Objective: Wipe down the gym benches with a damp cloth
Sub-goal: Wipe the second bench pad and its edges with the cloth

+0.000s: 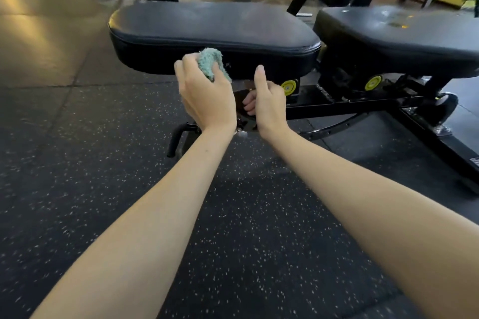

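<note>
While the left hand (204, 101) grips the bunched teal cloth (211, 63), the cloth presses against the near edge of the bench pad (212, 26). Fingers of the right hand (269, 106) curl below that edge; whether they grasp anything, I cannot tell.

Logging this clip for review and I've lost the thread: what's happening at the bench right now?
A person is wiping a black gym bench. The left hand grips a bunched teal cloth and presses it against the near side of the seat pad. The right hand sits beside it below the pad, thumb raised, fingers curled near the bench frame; whether they hold anything is unclear. The second pad to the right has no hand on it.
</note>
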`<state>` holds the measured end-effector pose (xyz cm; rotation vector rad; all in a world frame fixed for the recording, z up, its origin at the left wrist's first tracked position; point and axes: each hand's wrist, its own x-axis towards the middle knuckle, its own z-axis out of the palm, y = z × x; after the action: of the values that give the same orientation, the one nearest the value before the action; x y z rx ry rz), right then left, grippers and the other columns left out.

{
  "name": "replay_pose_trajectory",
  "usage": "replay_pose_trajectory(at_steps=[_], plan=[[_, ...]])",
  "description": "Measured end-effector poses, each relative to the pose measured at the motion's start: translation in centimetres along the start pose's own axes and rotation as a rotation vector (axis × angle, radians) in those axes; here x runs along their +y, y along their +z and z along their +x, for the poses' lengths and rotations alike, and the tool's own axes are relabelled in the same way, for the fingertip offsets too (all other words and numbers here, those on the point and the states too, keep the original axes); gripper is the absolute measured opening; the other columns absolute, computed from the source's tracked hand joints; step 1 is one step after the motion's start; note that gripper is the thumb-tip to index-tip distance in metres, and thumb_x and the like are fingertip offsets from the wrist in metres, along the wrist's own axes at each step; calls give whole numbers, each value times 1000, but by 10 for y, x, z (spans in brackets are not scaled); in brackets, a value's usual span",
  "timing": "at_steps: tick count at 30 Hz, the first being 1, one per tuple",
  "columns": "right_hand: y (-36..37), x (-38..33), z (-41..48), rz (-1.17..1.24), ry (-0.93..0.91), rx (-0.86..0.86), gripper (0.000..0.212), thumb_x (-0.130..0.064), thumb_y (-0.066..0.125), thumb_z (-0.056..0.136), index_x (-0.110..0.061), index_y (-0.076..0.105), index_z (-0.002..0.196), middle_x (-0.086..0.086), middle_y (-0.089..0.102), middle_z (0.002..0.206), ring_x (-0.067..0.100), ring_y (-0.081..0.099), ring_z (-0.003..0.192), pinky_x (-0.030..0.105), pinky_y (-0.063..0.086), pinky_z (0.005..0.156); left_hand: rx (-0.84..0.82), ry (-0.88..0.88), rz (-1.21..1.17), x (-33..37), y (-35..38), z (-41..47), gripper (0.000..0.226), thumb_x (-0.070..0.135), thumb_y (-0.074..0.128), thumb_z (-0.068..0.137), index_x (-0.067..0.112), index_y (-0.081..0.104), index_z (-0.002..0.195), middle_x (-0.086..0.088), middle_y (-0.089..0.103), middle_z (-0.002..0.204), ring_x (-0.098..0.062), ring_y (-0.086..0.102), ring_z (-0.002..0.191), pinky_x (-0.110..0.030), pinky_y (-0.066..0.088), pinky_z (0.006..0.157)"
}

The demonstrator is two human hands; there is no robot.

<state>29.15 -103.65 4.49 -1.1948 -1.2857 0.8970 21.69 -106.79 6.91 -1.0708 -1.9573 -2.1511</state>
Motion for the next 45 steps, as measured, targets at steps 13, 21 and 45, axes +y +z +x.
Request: replay_pose_trajectory(at_steps=[13, 21, 45], plan=[[0, -1, 3, 107, 49, 16, 67, -50, 35, 100, 1, 54, 60, 9, 49, 55, 18, 46, 52, 30, 41, 56, -533, 541, 216, -33, -14, -9, 18, 0, 59, 85, 4, 67, 100, -9, 51, 89, -18, 48, 74, -28, 41, 60], [-1, 1, 7, 85, 54, -9, 77, -50, 34, 101, 20, 62, 86, 14, 57, 57, 21, 51, 52, 33, 43, 57, -178, 322, 104, -19, 3, 4, 14, -2, 61, 82, -1, 63, 96, -14, 52, 92, -12, 43, 74, -12, 31, 65], [-28, -7, 0, -270, -6, 49, 73, -59, 26, 95, -2, 67, 75, 13, 64, 66, 27, 62, 65, 44, 53, 71, -431, 468, 193, -15, 4, -1, 19, 0, 60, 86, -1, 63, 104, -15, 53, 100, -25, 53, 81, -26, 37, 66]])
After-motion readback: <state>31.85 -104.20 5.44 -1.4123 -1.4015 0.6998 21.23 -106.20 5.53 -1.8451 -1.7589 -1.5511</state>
